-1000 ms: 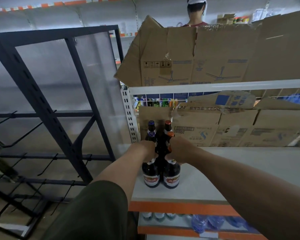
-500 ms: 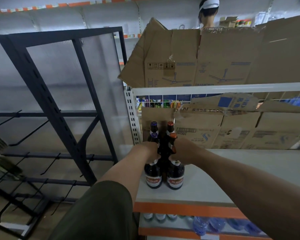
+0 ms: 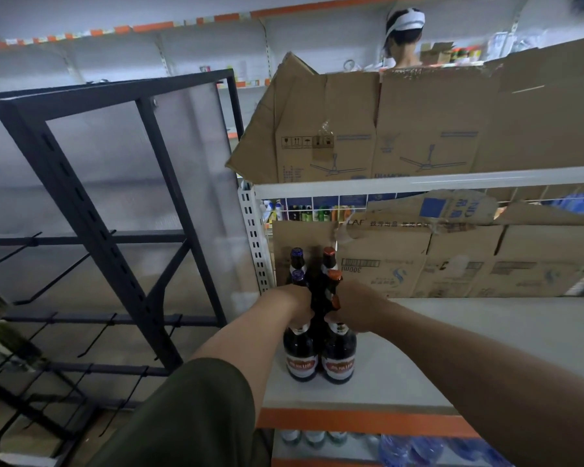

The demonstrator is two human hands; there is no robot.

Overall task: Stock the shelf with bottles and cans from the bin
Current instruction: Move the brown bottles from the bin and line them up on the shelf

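Several dark glass bottles with red-and-white labels stand in a tight cluster at the left end of the grey shelf (image 3: 469, 352). My left hand (image 3: 292, 303) is closed around the neck of the front left bottle (image 3: 300, 357), which has a purple cap. My right hand (image 3: 354, 306) grips the neck of the front right bottle (image 3: 339, 360), which has an orange cap. Two more bottles stand right behind them, purple-capped (image 3: 296, 259) and orange-capped (image 3: 328, 259). The bin is not in view.
Flattened cardboard boxes (image 3: 486, 261) line the back of the shelf, and more cardboard (image 3: 402, 129) stands on the white shelf above. A dark metal rack (image 3: 91, 230) stands to the left. Water bottles (image 3: 418, 449) fill the shelf below. A person (image 3: 405, 38) stands beyond the cardboard.
The two front bottles have slid a little deeper onto the shelf, closing up against the rear pair. Both hands keep their hold on the necks.
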